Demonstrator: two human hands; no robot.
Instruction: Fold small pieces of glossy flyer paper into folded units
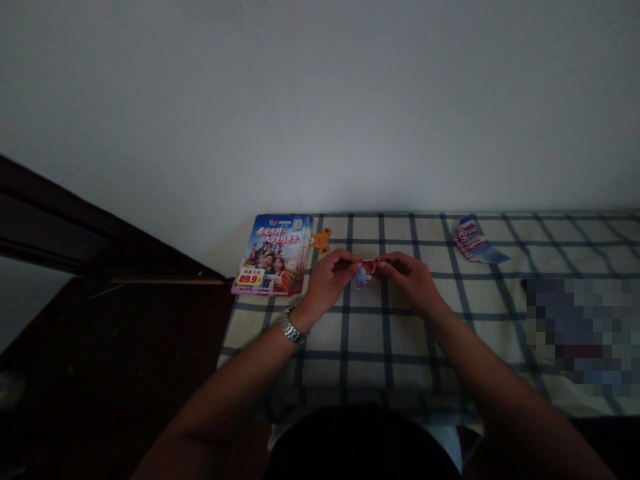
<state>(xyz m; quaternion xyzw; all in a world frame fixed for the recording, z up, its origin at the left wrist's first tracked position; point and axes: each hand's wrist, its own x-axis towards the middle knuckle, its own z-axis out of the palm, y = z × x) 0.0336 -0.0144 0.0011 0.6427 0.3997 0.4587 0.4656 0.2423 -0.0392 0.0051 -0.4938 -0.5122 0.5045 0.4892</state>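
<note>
Both of my hands meet over the middle of a checked cloth [370, 333]. Between them is a small folded piece of printed paper [365, 272], red and blue. My left hand [329, 280], with a metal watch on its wrist, pinches the paper's left side. My right hand [411, 279] pinches the right side. The paper is held just above the cloth, and most of it is hidden by my fingers.
A stack of colourful printed flyers [273, 255] lies at the cloth's far left corner, with an orange tab [321, 240] beside it. Another folded paper piece [473, 240] lies at the far right. A white wall stands behind; dark furniture is at the left.
</note>
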